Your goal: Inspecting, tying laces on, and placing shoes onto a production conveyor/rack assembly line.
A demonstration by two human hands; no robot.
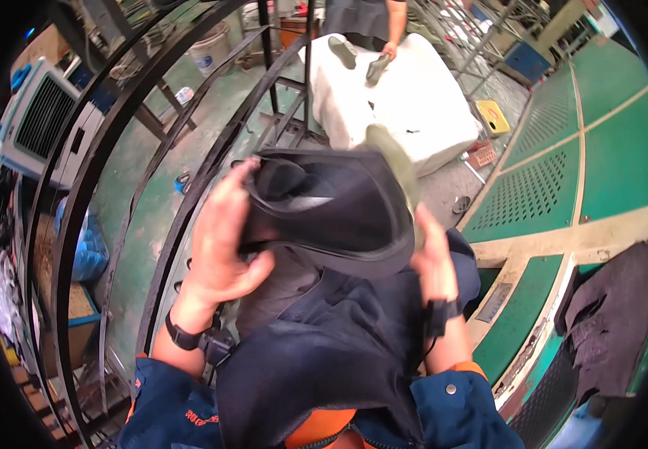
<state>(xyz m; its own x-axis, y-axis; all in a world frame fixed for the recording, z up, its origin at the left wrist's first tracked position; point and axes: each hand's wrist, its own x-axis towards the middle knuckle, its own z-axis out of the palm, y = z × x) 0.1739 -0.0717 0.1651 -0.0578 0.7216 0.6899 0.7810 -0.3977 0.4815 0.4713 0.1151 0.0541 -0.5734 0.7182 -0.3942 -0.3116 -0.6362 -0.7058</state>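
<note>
Between my two hands I hold a black, hollow, shoe-like piece [331, 198] with a wide opening that faces me; its exact kind is not plain. An olive-green, rounded form [391, 153] shows along its far right side, and I cannot tell whether it is joined to the piece. My left hand [223, 232] presses its fingers on the left edge, with the thumb apart below. My right hand [432, 258] grips the right side, its fingertips partly hidden behind the piece. Both hands are a little blurred. The piece is above my dark apron [324, 329].
Ahead stands a white-covered block [414, 112], where another person's hand [390, 49] touches one of two olive shoe-shaped forms [342, 52]. Curved black metal bars [148, 179] rise at the left, near an air cooler [43, 120]. Green perforated panels [533, 191] and a dark cloth [612, 322] are at the right.
</note>
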